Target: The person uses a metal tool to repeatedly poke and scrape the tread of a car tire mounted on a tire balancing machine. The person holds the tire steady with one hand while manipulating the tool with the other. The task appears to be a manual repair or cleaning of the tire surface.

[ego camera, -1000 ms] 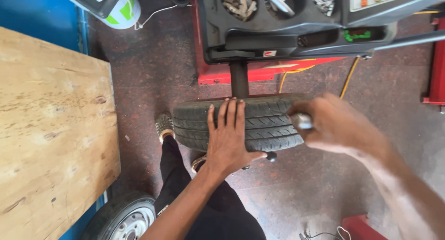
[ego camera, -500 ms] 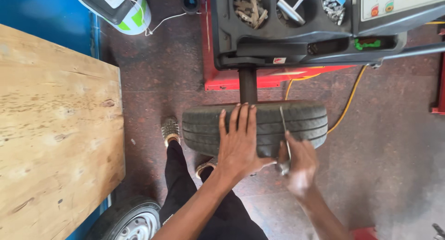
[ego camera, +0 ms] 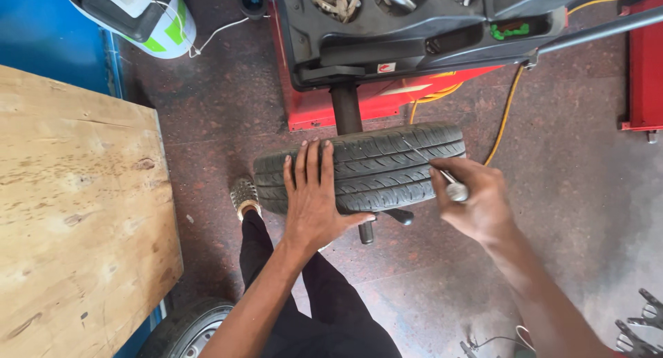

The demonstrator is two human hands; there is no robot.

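While the left hand (ego camera: 314, 199) lies flat on the tyre (ego camera: 366, 168), the right hand (ego camera: 476, 202) grips a metal tool (ego camera: 442, 171) at its tread edge.

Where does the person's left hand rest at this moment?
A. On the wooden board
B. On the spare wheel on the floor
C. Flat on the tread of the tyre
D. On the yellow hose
C: the left hand lies flat, fingers spread, on the tread of the tyre, while the right hand holds a thin metal tool against the same tread.
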